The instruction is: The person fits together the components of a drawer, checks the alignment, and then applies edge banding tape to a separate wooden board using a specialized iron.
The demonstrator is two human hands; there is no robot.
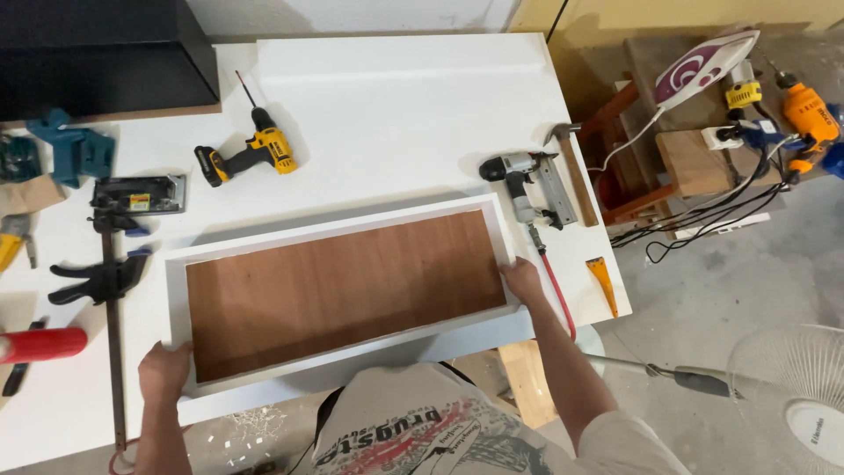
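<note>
A broad white smooth-topped worktable (396,114) carries a shallow rectangular white-framed tray with a brown wood-grain panel (343,286) at its near edge. The left hand (164,371) grips its near-left corner; the right hand (522,280) clasps its right end. A yellow-and-black cordless drill (248,156) lies well behind.

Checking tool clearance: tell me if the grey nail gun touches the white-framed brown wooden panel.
Apart. Head view shows bare white table between the grey nail gun and the white-framed brown wooden panel.
</note>
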